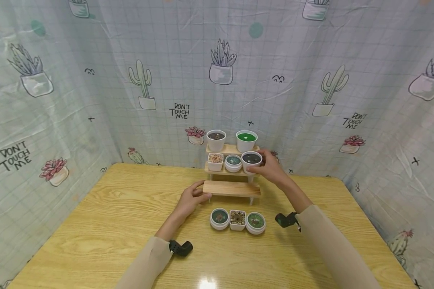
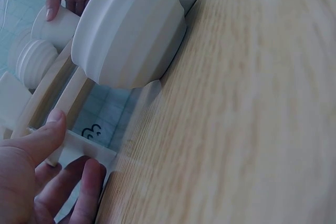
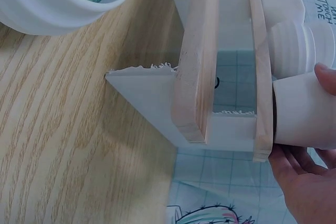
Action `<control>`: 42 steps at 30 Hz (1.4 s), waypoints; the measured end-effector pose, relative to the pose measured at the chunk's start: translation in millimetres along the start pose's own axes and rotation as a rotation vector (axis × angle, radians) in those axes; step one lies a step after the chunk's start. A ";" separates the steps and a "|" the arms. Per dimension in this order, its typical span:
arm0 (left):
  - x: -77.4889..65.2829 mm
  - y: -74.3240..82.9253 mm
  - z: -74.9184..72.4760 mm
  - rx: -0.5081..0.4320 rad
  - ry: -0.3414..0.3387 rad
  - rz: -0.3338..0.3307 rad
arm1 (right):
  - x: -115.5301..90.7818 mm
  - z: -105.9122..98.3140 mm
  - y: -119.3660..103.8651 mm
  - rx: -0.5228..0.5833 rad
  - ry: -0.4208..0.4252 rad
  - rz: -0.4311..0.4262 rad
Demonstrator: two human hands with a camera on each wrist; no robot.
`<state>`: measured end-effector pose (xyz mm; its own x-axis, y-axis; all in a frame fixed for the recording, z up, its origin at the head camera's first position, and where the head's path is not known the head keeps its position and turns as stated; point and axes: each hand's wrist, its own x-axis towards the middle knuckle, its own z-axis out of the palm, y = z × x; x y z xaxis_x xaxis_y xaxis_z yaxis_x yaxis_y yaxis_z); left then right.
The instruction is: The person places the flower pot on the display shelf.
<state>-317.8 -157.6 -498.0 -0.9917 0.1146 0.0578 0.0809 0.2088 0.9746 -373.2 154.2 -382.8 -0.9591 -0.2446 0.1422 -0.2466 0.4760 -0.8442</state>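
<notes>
**Pot [image 1: 251, 162] held at right end of stand's middle step [image 1: 226, 173]**

We find the right grip [image 1: 271, 167] closed about the pot, thumb on the near wall and fingers round the far right side. The base sits at the step; whether the wood bears its full weight, we cannot tell. A ribbed pot [image 1: 233, 163] stands just beside it, and a green pot [image 1: 246, 141] stands on the step above.

The left grip [image 1: 191, 198] holds the stand [image 1: 231, 188] at the left end of its bottom step, thumb on the wooden edge, fingers curled by the white leg [image 2: 86, 145].

We judge the pot light, stiff and smooth-walled, so apt to slide under a loose pinch; a knock could chip it if ceramic, and a tilt could spill any loose fill. We advise hold on opposite sides below the rim, kept upright. The stand looks light and liable to shift, so we favour bracing it at a step's end. Three pots [image 1: 237, 220] stand in a row on the surface [image 1: 130, 208], before the stand.
</notes>
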 end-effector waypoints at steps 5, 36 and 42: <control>-1.1 1.4 0.7 0.002 0.015 0.010 | -0.1 1.5 -1.4 -0.007 0.001 0.007; 2.6 -2.2 3.1 0.015 0.031 -0.006 | -8.1 -5.0 6.3 0.040 -0.013 -0.032; 2.3 -1.0 0.5 0.011 0.029 -0.003 | -16.8 -10.0 7.2 0.070 -0.022 -0.014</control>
<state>-320.1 -157.1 -498.9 -0.9944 0.0855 0.0618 0.0792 0.2193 0.9724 -360.3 170.1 -386.1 -0.9522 -0.2697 0.1438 -0.2491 0.4124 -0.8763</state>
